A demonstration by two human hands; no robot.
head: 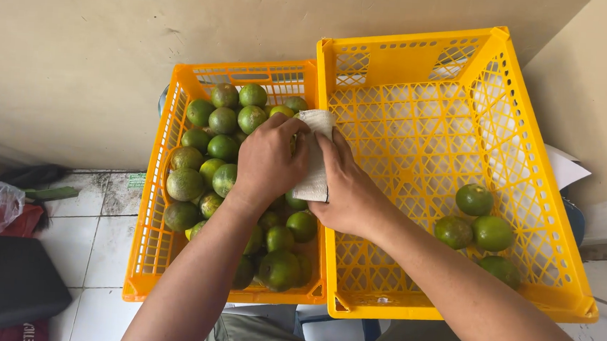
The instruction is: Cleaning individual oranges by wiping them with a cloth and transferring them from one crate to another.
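Both hands meet over the seam between two crates — the left hand [268, 162] cupped around a green round citrus fruit [292, 143] that barely shows, the right hand [348, 191] pressing a white folded cloth [316, 157] against it. The cloth's long axis runs away from the person. Beneath sits the orange plastic crate [147, 245] heaped with green fruit; just right, the yellow lattice crate [421, 122] holds four. White floor tiles [98, 249], beige wall.

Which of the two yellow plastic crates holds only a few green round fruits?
The larger yellow plastic crate under the right hand holds four green round fruits; the smaller orange-yellow plastic crate is nearly full.
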